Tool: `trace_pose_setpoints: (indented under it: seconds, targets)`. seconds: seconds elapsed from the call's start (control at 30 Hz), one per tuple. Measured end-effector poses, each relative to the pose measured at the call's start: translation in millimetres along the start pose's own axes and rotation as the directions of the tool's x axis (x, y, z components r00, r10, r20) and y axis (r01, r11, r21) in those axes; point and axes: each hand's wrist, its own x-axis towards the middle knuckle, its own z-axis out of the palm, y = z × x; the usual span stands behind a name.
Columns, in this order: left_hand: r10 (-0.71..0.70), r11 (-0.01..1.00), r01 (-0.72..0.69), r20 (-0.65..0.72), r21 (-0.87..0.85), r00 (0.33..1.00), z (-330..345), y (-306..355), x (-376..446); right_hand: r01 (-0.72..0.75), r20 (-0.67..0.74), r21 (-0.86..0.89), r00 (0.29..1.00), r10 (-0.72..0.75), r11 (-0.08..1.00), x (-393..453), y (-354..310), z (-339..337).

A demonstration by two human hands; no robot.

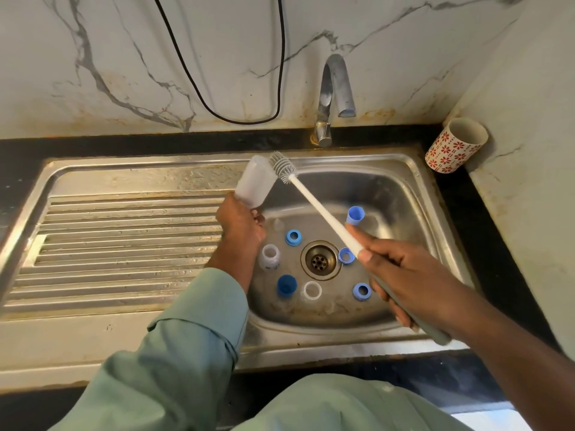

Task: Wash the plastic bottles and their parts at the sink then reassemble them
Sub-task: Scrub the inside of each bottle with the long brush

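Observation:
My left hand point(241, 223) grips a clear plastic bottle point(254, 181) by its neck end, base pointing up and away, over the sink's left edge. My right hand point(401, 275) holds a long white bottle brush point(323, 213) by its grey handle; the grey bristle head point(282, 165) lies against the bottle's outside near its base. In the steel sink basin point(398, 194) lie a small clear bottle point(270, 256), a light blue cap point(355, 215), a dark blue cap point(286, 285), blue rings point(293, 237) point(361, 291) point(345, 255) and a clear ring point(312, 290).
The tap point(334, 88) stands behind the basin with no water running. The drain point(320, 260) sits in the basin's middle. A ribbed draining board point(124, 244) lies to the left. A red-flowered cup point(455, 144) stands at the back right corner. A black cable point(242, 119) hangs on the wall.

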Motion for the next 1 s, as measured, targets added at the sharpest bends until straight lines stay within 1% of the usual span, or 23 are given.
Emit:
trace_pose_setpoints:
  seconds: [0.07,0.1,0.2,0.23,0.33,0.37,0.4,0.47,0.53,0.6,0.67,0.73,0.83,0.9,1.0]
  targets:
    - [0.030,0.995,-0.031,0.013,0.097,0.999,-0.4,-2.7,0.7,0.001,-0.023,-0.001,1.000,-0.001,1.000,6.4,0.3,0.9]
    - [0.039,0.992,-0.041,0.021,0.116,0.999,-0.1,-5.0,-0.1,0.003,-0.039,-0.002,0.999,-0.003,1.000,10.8,-0.2,1.3]
    - [0.018,1.000,-0.018,-0.011,0.007,1.000,1.2,0.3,1.0,0.010,-0.018,-0.033,1.000,-0.011,0.999,11.7,0.5,3.8]
    - [0.021,1.000,-0.020,-0.022,0.015,1.000,1.8,3.6,2.0,0.004,-0.010,-0.031,1.000,-0.004,1.000,8.5,0.3,4.6]
    - [0.069,0.985,-0.069,0.007,0.158,0.998,4.0,0.5,0.9,0.008,-0.043,-0.006,0.999,-0.009,1.000,14.3,-2.0,3.3]
    - [0.057,0.987,-0.058,0.013,0.153,0.998,3.4,-1.9,0.1,0.010,-0.049,-0.006,0.999,-0.010,1.000,17.1,-2.1,3.0]
    - [0.038,0.994,-0.039,0.013,0.104,0.999,2.6,-1.6,-1.4,0.010,-0.040,-0.015,0.999,-0.010,1.000,18.2,-1.8,3.9]
    - [0.042,0.999,-0.041,-0.023,0.033,0.999,-0.5,5.3,4.5,0.003,-0.009,-0.031,1.000,-0.003,1.000,13.8,1.0,7.7]
    - [0.080,0.993,-0.075,-0.045,0.093,0.996,-1.1,9.8,8.0,0.009,-0.003,-0.012,1.000,-0.009,1.000,8.2,2.4,9.9]
    - [0.113,0.981,-0.107,-0.033,0.161,0.993,1.8,6.7,4.2,0.033,-0.042,-0.005,0.999,-0.033,0.999,14.0,3.6,8.0]
    - [0.080,0.989,-0.076,-0.027,0.124,0.996,4.3,4.3,-1.1,0.019,-0.076,-0.025,0.997,-0.021,1.000,18.1,5.6,5.1]
    - [0.082,0.992,-0.077,-0.043,0.101,0.996,3.9,7.0,0.7,-0.004,-0.079,-0.028,0.997,0.002,1.000,13.3,9.5,4.4]
    - [0.123,0.983,-0.112,-0.069,0.148,0.990,4.8,8.2,5.4,0.034,-0.063,0.020,0.998,-0.032,0.999,4.7,10.9,8.3]
    - [0.116,0.984,-0.108,-0.052,0.140,0.992,6.5,5.6,1.8,0.045,-0.080,0.006,0.996,-0.044,0.999,9.5,14.2,9.6]
    - [0.104,0.986,-0.103,-0.006,0.128,0.995,7.0,3.2,-1.2,0.024,-0.134,-0.018,0.991,-0.026,1.000,12.8,20.6,6.1]
